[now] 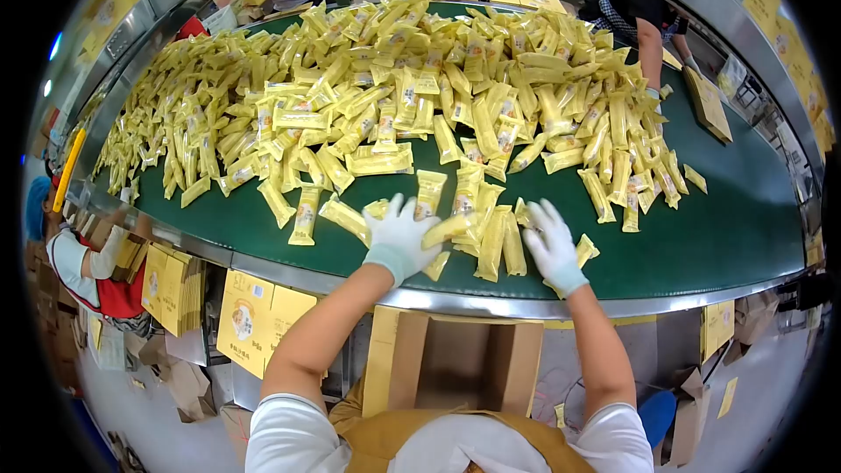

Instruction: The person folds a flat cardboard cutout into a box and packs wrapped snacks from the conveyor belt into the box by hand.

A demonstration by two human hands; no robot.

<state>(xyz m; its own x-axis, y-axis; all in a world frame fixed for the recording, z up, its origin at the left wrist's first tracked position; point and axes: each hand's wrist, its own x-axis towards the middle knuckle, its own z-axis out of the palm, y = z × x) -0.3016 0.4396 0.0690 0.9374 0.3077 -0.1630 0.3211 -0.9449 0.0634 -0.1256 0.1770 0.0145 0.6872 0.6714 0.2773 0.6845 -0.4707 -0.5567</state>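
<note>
"Along the near metal rim [491,305], how do the two hands stand?"

"The left hand [399,238] has its fingers spread among the packets, with one yellow packet [450,229] at its thumb side; I can't tell whether that one is gripped. The right hand [552,247] reaches forward, fingers parted, with hold of nothing that I can see."

"And the rest of the packets?"

"A small cluster [492,241] lies between the hands, close to the rim. The big heap [394,79] covers the far and middle part of the green belt [701,236]."

"Where is the room to move?"

"Mostly to the right: bare belt runs out to the curved edge (apart from a stray packet [587,250] just beside the right hand). Leftward, a narrower bare strip follows the rim. Below it, an open carton [522,363] faces up."

"The far right?"

"A co-worker's arm [650,52] reaches down beside the heap, near a flat carton [706,105]."
</note>
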